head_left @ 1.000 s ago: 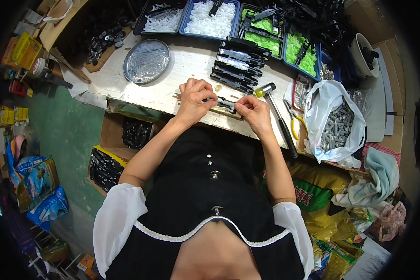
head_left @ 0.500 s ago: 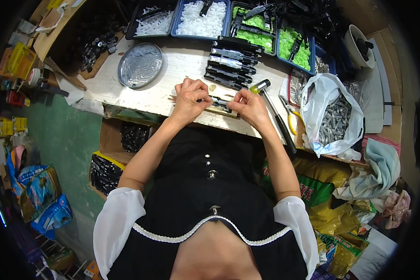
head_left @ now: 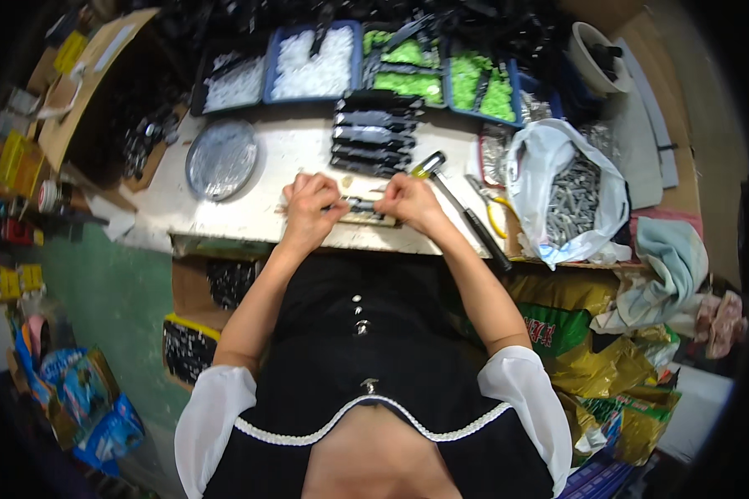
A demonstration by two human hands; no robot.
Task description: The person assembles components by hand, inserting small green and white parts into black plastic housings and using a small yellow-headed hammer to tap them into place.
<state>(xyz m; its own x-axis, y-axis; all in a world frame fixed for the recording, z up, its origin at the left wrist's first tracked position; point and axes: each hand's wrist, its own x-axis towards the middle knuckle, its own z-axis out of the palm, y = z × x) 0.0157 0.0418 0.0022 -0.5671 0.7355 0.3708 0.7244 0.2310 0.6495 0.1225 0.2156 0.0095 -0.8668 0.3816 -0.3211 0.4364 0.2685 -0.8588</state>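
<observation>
A narrow black part (head_left: 362,205) lies on a pale block (head_left: 368,220) at the front edge of the worktable. My left hand (head_left: 314,208) is closed in a pinch at the part's left end. At its right end my right hand (head_left: 414,204) also has thumb and forefinger pressed together; whatever is between them is too small to make out. Just beyond the hands sits a row of several long black parts (head_left: 374,133), laid side by side. Right of my right hand lies a mallet (head_left: 466,208) with a yellow-and-black head and dark handle.
Yellow-handled pliers (head_left: 497,218) lie beside a white plastic bag (head_left: 531,179) of grey pieces. A round tin (head_left: 190,170) stands at left. Trays of white pieces (head_left: 312,66) and green pieces (head_left: 408,87) line the back. Below the table's left side is an open carton (head_left: 193,291).
The whole view has shifted, so the table appears farther left. Both hands remain at the black part, fingers still pinched, with only slight movement.
</observation>
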